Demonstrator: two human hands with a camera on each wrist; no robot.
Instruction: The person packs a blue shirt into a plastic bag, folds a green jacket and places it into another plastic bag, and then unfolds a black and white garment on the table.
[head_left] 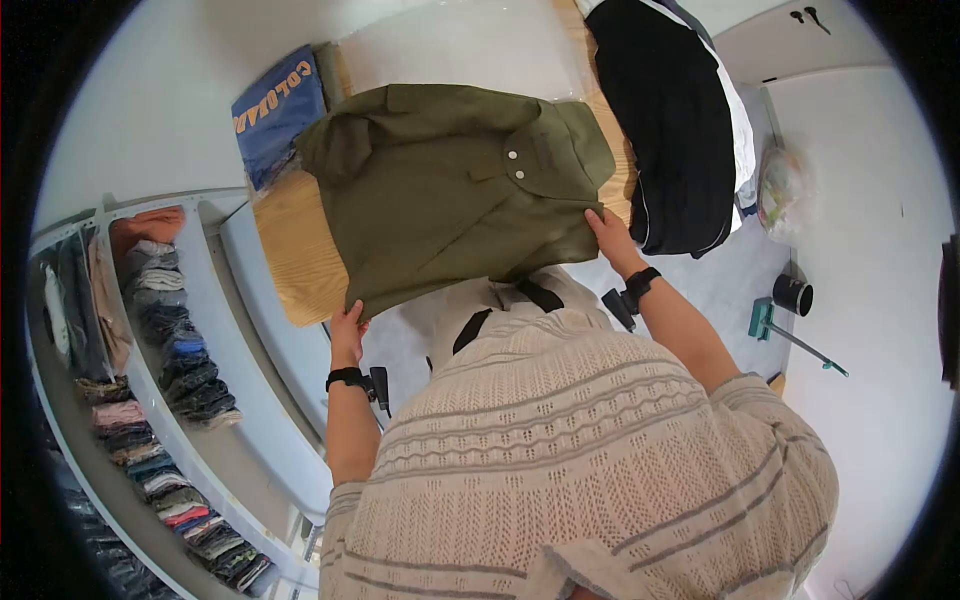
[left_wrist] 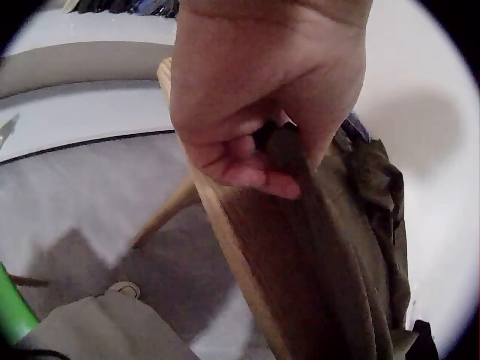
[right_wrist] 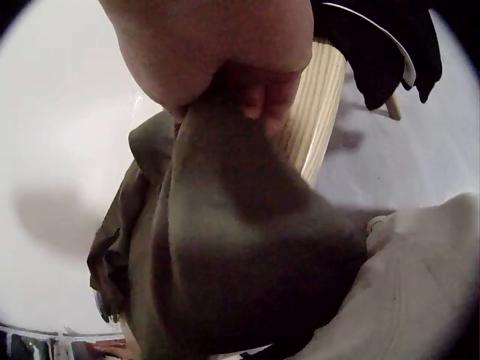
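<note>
An olive-green collared shirt [head_left: 430,200] with two pale buttons lies spread sideways over the wooden table, its collar end at the right. My left hand [head_left: 347,335] pinches the shirt's near left corner just off the table's front edge. In the left wrist view, the thumb and curled fingers of the left hand [left_wrist: 262,112] hold the cloth edge. At the near right corner, below the collar, my right hand [head_left: 612,240] grips the fabric. The right wrist view shows cloth hanging in a fold from the right hand [right_wrist: 225,67]; part of its fingers is hidden behind the cloth.
A blue printed garment [head_left: 280,115] lies at the table's [head_left: 300,250] far left. Clear plastic [head_left: 465,45] covers its back part. Black clothing [head_left: 665,130] is piled at the right. Shelves of folded clothes [head_left: 185,340] stand left; a bin [head_left: 792,295] stands on the right floor.
</note>
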